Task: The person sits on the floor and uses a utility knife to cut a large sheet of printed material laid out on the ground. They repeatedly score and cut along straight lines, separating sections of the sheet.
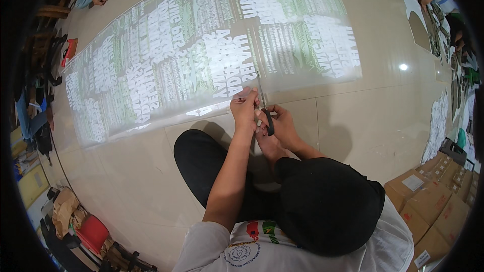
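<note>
From the head view, the person sits cross-legged on the floor, cutting into the near edge of a long transparent plastic sheet printed with white and green lettering (201, 50). The left hand (244, 107) has thumb and fingers pressed together on the sheet's near edge, pinching the film just to the left of the cut. The right hand (282, 123) has its fingers curled through the black loop handles of a pair of steel-bladed scissors (264, 102), whose blades point away from the body and lie on the sheet between two printed panels. I cannot tell how far apart the blades stand.

To do this cut well, I would judge that the film wants to be kept taut by the pinching hand close beside the blades, with the scissors running straight along the clear gap between panels, so the print on neither side is nicked. The film looks thin and glossy, so it may slip or pucker if the grip slackens.

The sheet lies flat across a pale beige tiled floor (373, 121) that shines under a ceiling light. Brown cardboard boxes (433, 201) are stacked at the right, with a heap of white cut pieces (439, 121) beyond them. A red plastic stool (92, 231) and a crumpled brown paper bag (63, 209) sit at the lower left. Other people sit at work along the far edges.
</note>
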Tool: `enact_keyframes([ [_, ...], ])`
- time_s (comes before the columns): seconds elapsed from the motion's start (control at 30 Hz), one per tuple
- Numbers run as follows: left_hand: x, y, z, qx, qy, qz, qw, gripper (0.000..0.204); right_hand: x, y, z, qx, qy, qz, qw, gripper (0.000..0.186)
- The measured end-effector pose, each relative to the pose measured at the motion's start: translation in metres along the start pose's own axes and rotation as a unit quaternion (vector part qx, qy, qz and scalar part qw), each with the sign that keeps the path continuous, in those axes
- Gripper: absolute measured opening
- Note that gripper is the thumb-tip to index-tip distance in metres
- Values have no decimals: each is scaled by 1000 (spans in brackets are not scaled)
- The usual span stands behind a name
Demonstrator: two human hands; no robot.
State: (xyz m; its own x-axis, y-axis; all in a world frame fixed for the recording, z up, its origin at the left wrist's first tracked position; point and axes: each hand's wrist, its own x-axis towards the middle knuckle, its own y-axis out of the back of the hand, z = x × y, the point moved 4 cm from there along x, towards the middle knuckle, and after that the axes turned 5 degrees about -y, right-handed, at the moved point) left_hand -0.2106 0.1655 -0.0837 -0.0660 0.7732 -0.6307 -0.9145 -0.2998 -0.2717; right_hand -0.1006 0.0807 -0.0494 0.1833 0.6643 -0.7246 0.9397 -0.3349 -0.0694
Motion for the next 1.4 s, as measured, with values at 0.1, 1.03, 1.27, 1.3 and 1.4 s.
enact_keyframes([
  [0.1,0,1,2,2,7,-3,1000,56,0,-2,-7,15,-9,-6,1000,48],
  [1.03,-10,4,9,-17,30,-21,999,48,20,-6,-27,0,-39,6,999,54],
  [1.27,-9,12,7,9,17,-32,999,41,28,-12,-39,3,-46,9,999,51],
  [1.3,-9,12,6,20,25,-42,999,43,28,-12,-42,-2,-52,13,999,51],
  [1.4,-14,7,11,0,28,-42,999,43,31,-12,-48,-13,-64,17,998,51],
])
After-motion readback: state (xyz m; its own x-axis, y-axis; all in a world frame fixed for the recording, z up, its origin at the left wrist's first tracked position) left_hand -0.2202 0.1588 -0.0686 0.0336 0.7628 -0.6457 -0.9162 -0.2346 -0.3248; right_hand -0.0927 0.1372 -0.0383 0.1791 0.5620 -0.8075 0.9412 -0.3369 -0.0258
